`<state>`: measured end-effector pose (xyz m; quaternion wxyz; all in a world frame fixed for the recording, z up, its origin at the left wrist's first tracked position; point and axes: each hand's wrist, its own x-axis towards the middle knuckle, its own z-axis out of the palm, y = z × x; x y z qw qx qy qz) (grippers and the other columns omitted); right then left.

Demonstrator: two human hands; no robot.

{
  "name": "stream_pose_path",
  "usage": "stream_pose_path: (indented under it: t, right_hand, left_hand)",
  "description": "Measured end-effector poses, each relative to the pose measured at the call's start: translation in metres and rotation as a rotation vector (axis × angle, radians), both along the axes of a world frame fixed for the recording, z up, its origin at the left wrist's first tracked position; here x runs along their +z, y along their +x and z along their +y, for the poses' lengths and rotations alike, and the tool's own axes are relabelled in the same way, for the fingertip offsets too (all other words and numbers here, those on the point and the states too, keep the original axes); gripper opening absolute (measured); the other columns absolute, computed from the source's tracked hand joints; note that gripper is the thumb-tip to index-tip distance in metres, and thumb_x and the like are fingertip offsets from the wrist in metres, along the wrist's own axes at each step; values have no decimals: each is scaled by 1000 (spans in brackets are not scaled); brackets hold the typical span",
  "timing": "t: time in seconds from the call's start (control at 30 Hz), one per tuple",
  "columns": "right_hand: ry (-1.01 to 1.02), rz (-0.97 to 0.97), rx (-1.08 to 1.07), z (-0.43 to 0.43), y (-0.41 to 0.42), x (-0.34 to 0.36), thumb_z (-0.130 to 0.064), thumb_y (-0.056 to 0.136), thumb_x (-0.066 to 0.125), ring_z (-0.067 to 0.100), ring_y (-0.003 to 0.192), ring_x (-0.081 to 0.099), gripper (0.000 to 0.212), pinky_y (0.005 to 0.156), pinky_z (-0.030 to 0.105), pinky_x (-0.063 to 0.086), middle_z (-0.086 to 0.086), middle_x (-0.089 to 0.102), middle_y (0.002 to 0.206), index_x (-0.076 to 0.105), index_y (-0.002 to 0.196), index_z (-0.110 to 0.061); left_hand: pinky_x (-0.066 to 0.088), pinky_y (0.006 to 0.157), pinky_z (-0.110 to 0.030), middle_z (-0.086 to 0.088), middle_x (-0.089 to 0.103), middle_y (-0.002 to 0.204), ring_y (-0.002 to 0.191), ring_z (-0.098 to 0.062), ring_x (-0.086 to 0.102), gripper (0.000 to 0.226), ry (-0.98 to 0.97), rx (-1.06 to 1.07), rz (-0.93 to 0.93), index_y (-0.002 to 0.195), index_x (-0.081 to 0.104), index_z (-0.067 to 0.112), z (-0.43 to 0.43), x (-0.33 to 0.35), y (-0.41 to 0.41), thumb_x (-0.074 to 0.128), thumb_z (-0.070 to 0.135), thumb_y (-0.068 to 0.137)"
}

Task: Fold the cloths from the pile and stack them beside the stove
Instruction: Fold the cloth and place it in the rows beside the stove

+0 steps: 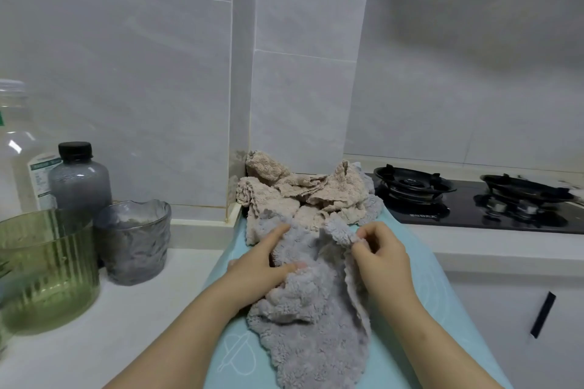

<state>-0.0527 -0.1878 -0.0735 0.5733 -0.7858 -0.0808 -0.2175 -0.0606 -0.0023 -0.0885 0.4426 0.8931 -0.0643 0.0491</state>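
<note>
A crumpled grey fluffy cloth (313, 325) lies on a light blue mat (234, 354) in front of me. My left hand (262, 262) grips a bunch of it between thumb and fingers at its upper left. My right hand (379, 256) pinches its upper right edge and lifts that edge a little. Behind the grey cloth, a pile of beige cloths (284, 193) sits in the corner against the wall, with another grey cloth partly under it. The black gas stove (474, 199) lies to the right of the pile.
On the white counter to the left stand a green ribbed glass (44, 268), a grey textured glass (136, 243), a dark-capped grey bottle (79, 177) and a large clear bottle (15, 148). A white cabinet door with a black handle (542, 314) is at lower right.
</note>
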Motion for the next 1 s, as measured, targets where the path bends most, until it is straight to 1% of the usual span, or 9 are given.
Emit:
stream_pose_path:
  t: [0.1, 0.2, 0.27, 0.33, 0.4, 0.53, 0.67, 0.83, 1.0]
  right_hand:
    - [0, -101, -4, -1, 4, 13, 2, 80, 51, 4, 57, 42, 22, 52, 13, 35, -8, 53, 67, 55, 75, -20]
    - [-92, -140, -107, -7, 14, 24, 0, 84, 49, 6, 73, 51, 24, 59, 10, 37, -7, 60, 81, 57, 86, -23]
    - [-182, 11, -160, -15, 24, 22, -2, 86, 46, 18, 88, 53, 34, 71, 24, 40, -2, 59, 97, 53, 114, -19]
    - [-325, 201, -187, -22, 27, 12, -8, 86, 46, 28, 109, 52, 55, 90, 37, 42, 8, 53, 125, 34, 139, -17]
    - [-481, 270, -207, -23, 19, -2, -16, 88, 48, 28, 127, 42, 64, 101, 42, 36, 6, 38, 145, 23, 146, -22]
    - [-511, 208, -66, -16, -12, -20, -24, 89, 51, 19, 120, 48, 51, 102, 38, 39, -2, 49, 137, 37, 137, -29]
    - [-836, 176, 30, -7, -35, -26, -38, 91, 43, 13, 126, 40, 38, 103, 33, 30, -11, 48, 134, 47, 129, -33]
    - [-878, 141, 9, -5, -44, -30, -40, 93, 38, 11, 130, 32, 38, 104, 33, 23, -13, 44, 137, 45, 130, -34]
    - [-884, 147, 1, -4, -44, -29, -38, 93, 35, 14, 127, 34, 37, 102, 35, 23, -10, 45, 134, 46, 127, -31]
  left_hand:
    - [32, 106, -26, 11, 40, 140, 126, -9, 41, 51, -227, -49, -132, 126, 46, 42, 1, 2, -2, 68, 23, 84]
    - [29, 109, -28, 5, 41, 132, 125, -11, 40, 51, -375, 94, -241, 122, 52, 37, 5, 5, 1, 71, 14, 80]
    - [28, 108, -26, -3, 34, 140, 130, -16, 36, 55, -236, 229, -189, 132, 47, 29, 8, 2, 5, 67, 14, 83]
    - [31, 108, -29, -7, 28, 147, 133, -22, 35, 61, -67, 324, -125, 141, 36, 25, 10, -5, 8, 62, 19, 86]
    - [32, 105, -30, -9, 34, 145, 130, -23, 39, 59, -94, 359, -150, 141, 34, 23, 9, -6, 6, 60, 25, 88]
    - [35, 89, -29, -13, 43, 133, 102, -20, 47, 41, -165, 479, -219, 129, 43, 14, 11, -4, 0, 55, 26, 91]
    - [37, 74, -32, -12, 58, 110, 92, -26, 50, 13, 3, 527, -154, 103, 48, 14, 13, -8, -8, 49, 14, 90]
    - [40, 81, -35, -11, 60, 110, 107, -30, 48, 16, 374, 534, -84, 96, 50, 14, 0, -7, -20, 40, 26, 94]
    - [43, 92, -34, -12, 60, 118, 111, -29, 51, 32, 496, 454, 21, 105, 57, 9, -12, -5, -20, 36, 33, 97]
